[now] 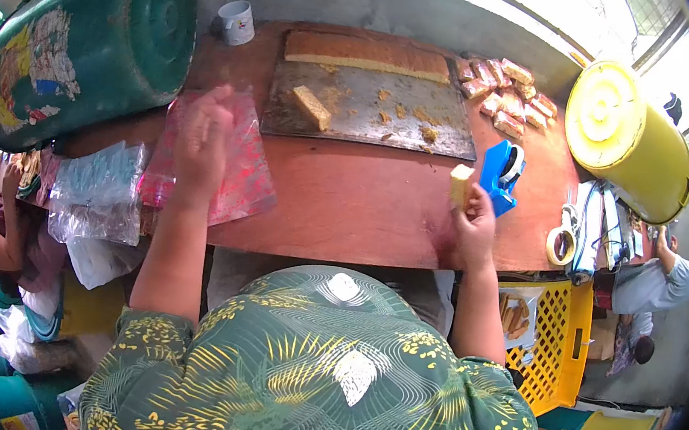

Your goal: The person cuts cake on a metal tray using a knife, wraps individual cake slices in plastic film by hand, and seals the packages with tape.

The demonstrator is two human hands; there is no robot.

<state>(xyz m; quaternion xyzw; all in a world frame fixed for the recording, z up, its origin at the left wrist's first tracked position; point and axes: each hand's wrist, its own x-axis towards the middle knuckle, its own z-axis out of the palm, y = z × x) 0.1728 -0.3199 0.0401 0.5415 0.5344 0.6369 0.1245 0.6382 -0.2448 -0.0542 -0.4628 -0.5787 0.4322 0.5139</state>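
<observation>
My right hand [474, 221] pinches a small slice of cake [460, 185], held upright above the table beside a blue tape dispenser [499, 174]. Over a stack of pink-red printed plastic wrappers [240, 169], my left hand [202, 142] is raised with its fingers stretched out, slightly blurred, and nothing shows in it. On a dark baking tray [367, 102] lie a long slab of sponge cake [368, 55] along the far edge, a loose cut piece of cake [312, 108] and scattered crumbs. Several wrapped cake pieces [511, 100] are heaped right of the tray.
A large green drum [140, 27] lies at the left; a yellow bucket [631, 121] is at the right. A white mug [236, 22], clear plastic bags [99, 185], a tape roll [561, 246] and a yellow crate [555, 353] surround the table [345, 207]. Other people sit at both sides.
</observation>
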